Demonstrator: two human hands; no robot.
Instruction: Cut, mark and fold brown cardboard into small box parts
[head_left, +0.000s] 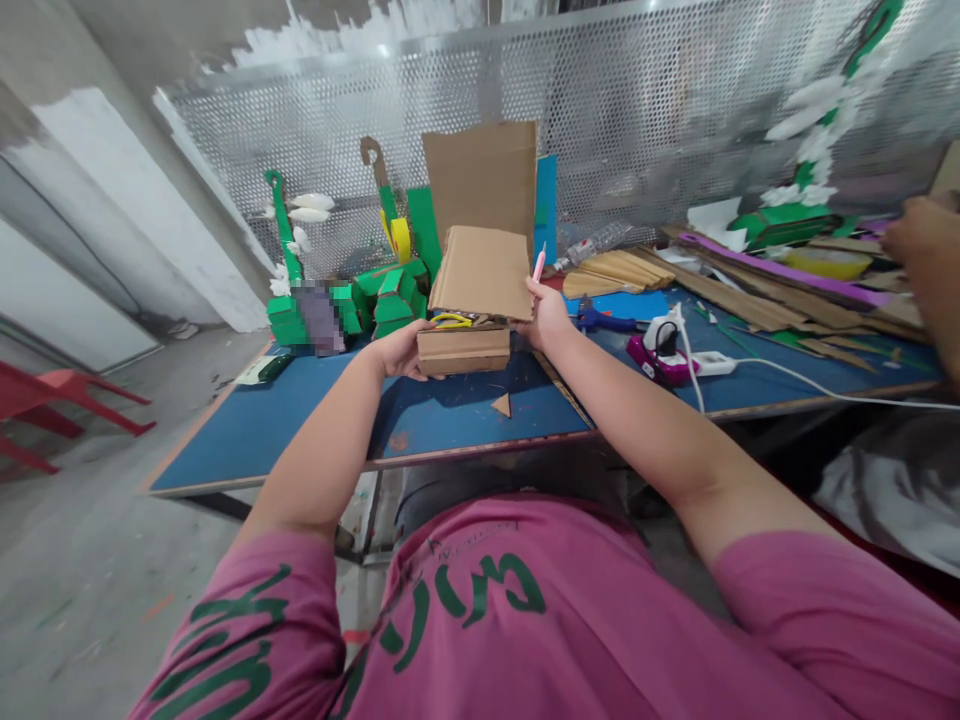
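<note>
A small brown cardboard box point(463, 350) sits at the middle of the blue table, with yellow-handled scissors or a similar yellow loop point(452, 321) and scraps showing in its top. My left hand point(405, 350) is closed around the box's left side. Above the box, a cardboard piece point(484, 272) stands tilted back, its lower right corner gripped by my right hand point(547, 315). That same hand also holds a slim pink pen-like tool point(539, 264), pointing up; its exact kind is unclear. Near the box's front lies a small cardboard triangle point(502, 405).
Green cardboard shapes point(397, 298) stand at the back left, a large cardboard sheet point(480, 170) behind the box. Rightward lie a blue glue gun point(606, 318), a power strip point(709, 364) with a white cable, and cardboard strips point(750, 290). Another person's hand point(926, 250) is at the far right.
</note>
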